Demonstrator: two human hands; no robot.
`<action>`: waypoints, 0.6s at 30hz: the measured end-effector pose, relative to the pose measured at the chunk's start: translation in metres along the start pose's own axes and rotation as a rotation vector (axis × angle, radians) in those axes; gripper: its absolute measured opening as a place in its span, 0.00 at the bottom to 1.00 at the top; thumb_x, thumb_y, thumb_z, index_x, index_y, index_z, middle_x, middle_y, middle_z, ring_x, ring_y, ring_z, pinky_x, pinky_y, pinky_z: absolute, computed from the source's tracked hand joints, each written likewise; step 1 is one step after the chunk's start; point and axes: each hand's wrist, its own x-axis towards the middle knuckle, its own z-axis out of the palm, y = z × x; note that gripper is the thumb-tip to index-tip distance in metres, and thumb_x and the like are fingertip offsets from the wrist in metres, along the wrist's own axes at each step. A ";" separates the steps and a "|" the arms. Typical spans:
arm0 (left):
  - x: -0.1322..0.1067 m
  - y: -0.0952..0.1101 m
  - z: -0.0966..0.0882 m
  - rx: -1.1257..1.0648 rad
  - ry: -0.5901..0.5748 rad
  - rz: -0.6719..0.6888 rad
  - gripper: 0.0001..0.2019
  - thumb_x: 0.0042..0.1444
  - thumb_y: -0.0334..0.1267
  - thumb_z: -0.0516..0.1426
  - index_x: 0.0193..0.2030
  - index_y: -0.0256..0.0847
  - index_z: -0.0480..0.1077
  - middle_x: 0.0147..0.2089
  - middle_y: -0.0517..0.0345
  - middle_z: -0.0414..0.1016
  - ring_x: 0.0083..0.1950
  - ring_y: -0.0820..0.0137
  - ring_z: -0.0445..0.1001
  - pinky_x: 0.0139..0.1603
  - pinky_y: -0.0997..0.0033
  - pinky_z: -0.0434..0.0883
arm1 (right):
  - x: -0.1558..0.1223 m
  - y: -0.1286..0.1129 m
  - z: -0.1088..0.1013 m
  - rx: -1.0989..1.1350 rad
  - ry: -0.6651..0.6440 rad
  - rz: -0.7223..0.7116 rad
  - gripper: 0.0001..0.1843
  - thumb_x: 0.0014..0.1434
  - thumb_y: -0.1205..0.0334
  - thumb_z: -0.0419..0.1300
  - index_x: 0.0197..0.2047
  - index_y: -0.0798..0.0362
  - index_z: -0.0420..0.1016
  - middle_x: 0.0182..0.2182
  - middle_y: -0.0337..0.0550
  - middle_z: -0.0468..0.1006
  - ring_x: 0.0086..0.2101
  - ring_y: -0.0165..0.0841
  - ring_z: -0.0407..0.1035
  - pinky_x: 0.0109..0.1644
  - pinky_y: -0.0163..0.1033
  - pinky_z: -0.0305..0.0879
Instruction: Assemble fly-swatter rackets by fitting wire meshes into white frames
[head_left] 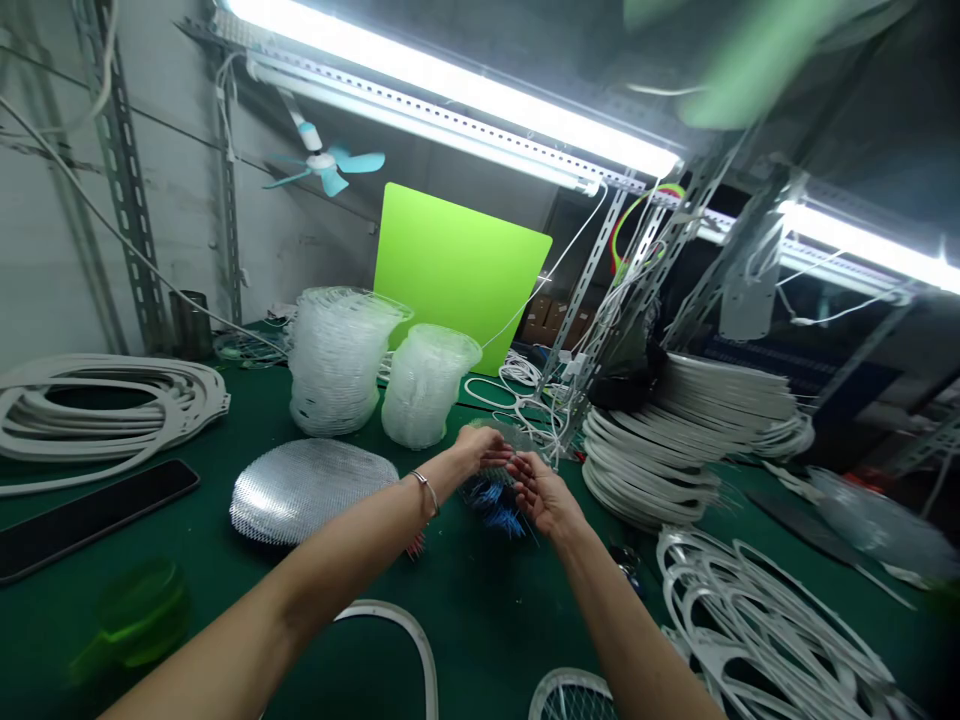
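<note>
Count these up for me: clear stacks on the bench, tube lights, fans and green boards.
Clear stacks: 2
Tube lights: 2
Fan: 1
Green board: 1
Total: 6

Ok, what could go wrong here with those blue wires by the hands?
The bare left hand and right hand work just above a bundle of thin blue wires, whose spiky ends could prick skin. The loose white cables close behind might snag the fingers. The leaning stack of white plastic frames could slide onto the green bench mat.
</note>
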 end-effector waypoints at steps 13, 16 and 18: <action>-0.166 -0.039 -0.062 0.041 0.034 0.261 0.28 0.58 0.53 0.58 0.60 0.38 0.63 0.60 0.41 0.69 0.58 0.57 0.72 0.53 0.62 0.73 | -0.112 0.027 -0.016 0.347 -0.068 -0.108 0.19 0.63 0.63 0.57 0.57 0.44 0.70 0.47 0.41 0.80 0.49 0.31 0.73 0.49 0.32 0.72; -0.254 -0.093 -0.112 0.659 -0.057 0.299 0.35 0.53 0.58 0.60 0.67 0.54 0.58 0.71 0.53 0.54 0.70 0.48 0.53 0.66 0.45 0.58 | -0.166 0.066 -0.044 0.289 0.066 0.083 0.22 0.59 0.54 0.61 0.57 0.37 0.70 0.47 0.41 0.81 0.48 0.35 0.75 0.44 0.33 0.75; -0.304 -0.131 -0.132 0.959 -0.114 0.269 0.47 0.46 0.65 0.60 0.70 0.56 0.50 0.74 0.54 0.42 0.73 0.40 0.40 0.67 0.33 0.46 | -0.193 0.098 -0.061 0.246 0.152 0.245 0.28 0.56 0.47 0.63 0.59 0.33 0.67 0.45 0.40 0.82 0.45 0.38 0.76 0.39 0.35 0.76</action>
